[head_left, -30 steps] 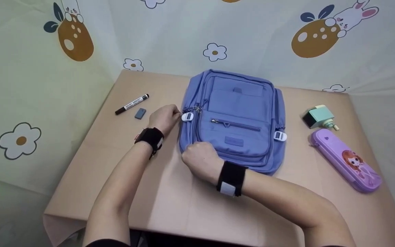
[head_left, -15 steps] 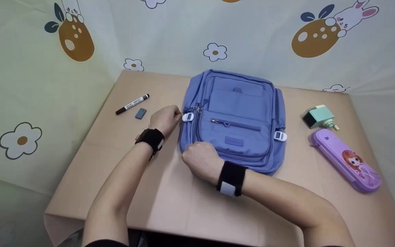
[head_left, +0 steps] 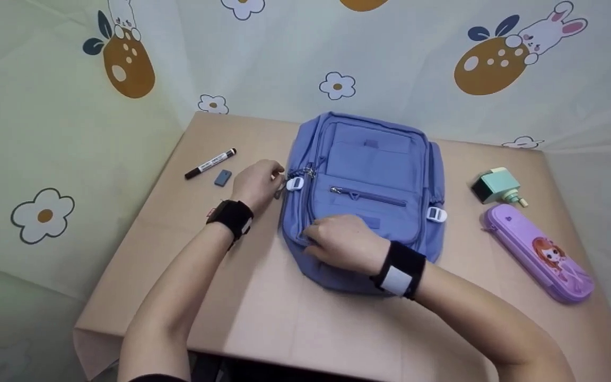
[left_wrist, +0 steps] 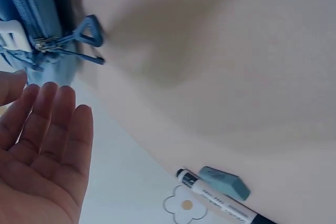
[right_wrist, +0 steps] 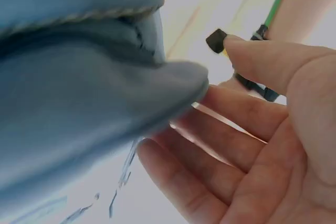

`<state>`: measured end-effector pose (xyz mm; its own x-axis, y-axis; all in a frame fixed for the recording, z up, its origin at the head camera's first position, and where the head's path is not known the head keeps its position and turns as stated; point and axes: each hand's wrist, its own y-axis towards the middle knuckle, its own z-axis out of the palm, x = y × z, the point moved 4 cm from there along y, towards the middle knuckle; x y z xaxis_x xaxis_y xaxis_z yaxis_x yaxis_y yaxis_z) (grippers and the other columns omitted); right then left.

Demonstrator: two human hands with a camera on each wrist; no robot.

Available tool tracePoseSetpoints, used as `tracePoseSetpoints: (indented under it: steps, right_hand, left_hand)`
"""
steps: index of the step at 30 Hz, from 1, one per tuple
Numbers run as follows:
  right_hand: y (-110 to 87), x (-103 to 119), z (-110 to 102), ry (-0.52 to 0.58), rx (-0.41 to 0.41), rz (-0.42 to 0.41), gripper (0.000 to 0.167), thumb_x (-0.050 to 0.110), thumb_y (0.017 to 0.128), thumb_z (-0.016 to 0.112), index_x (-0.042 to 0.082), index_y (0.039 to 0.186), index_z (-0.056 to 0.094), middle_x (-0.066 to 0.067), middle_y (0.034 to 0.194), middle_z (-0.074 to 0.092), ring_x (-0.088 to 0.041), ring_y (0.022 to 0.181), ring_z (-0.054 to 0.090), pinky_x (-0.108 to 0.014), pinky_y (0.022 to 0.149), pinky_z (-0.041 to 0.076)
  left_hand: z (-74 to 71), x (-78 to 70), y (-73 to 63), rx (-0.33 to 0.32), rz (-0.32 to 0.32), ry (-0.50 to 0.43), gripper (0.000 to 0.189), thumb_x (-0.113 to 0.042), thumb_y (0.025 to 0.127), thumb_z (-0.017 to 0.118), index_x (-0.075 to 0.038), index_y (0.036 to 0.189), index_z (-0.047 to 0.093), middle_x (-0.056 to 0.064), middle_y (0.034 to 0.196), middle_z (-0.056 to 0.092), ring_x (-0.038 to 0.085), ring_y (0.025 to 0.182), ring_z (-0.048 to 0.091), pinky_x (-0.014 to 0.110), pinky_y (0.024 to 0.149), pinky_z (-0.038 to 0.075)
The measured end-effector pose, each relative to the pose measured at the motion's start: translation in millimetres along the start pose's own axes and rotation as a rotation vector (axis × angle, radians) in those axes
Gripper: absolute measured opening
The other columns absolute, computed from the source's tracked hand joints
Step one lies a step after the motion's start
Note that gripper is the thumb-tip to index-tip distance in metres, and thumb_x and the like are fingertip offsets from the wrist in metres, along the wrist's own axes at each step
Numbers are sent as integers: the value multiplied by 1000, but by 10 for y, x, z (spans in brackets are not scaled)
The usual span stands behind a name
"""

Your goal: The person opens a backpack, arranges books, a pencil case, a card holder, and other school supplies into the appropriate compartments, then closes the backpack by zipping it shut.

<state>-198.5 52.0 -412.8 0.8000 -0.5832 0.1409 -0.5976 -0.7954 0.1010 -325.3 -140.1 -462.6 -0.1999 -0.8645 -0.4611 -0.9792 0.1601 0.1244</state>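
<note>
A blue backpack (head_left: pixel 372 159) lies front side up on the table. By its left side, near a white buckle (head_left: pixel 295 184), is my left hand (head_left: pixel 256 185). The left wrist view shows that hand's fingers (left_wrist: pixel 65 114) extended and loose, apart from the dangling zipper pulls (left_wrist: pixel 90 31). My right hand (head_left: pixel 350 243) is over the lower front of the bag. In the right wrist view, its fingers (right_wrist: pixel 173 177) are nearly straight beside a blue fabric fold (right_wrist: pixel 178 85), with the thumb spread away. Some fingertips there are behind the fabric.
Left of the bag lie a marker (head_left: pixel 210 163) and a small blue-grey eraser (head_left: pixel 223 178). On the right are a purple pencil case (head_left: pixel 539 253) and a mint-green block-shaped object (head_left: pixel 498 185). A patterned cloth (head_left: pixel 390 63) hangs behind the table (head_left: pixel 252 318).
My right hand has let go of the bag's lower left corner and shifted right. My left fingers have loosened from the zipper pulls. More of the bag's lower end now shows; the head view shifted slightly.
</note>
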Motion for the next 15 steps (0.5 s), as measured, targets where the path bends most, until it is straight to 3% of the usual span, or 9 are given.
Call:
tracePoseSetpoints:
  steps: [3, 9, 15]
  right_hand:
    - [-82, -145, -98, 5, -52, 29, 15, 28, 96, 69, 14, 92, 72, 2, 81, 66, -19, 72, 65, -41, 61, 54]
    - [-193, -533, -266, 34, -120, 156, 28, 30, 98, 70, 9, 116, 76, -6, 107, 75, -26, 95, 72, -45, 79, 59]
    - [-118, -883, -304, 36, -118, 272, 32, 29, 97, 71, 7, 120, 74, -10, 116, 73, -32, 106, 68, -50, 92, 54]
  left_hand:
    - [-41, -100, -3, -22, 47, -4, 25, -23, 101, 63, -10, 120, 72, 7, 115, 71, 25, 103, 67, 42, 87, 54]
    - [-118, -291, -17, -76, 137, 24, 22, -19, 98, 67, -11, 118, 74, 6, 118, 70, 27, 110, 66, 43, 88, 54]
    - [-113, -388, 41, -67, 163, 84, 25, -18, 96, 70, -10, 119, 74, 8, 119, 70, 29, 110, 65, 43, 91, 53]
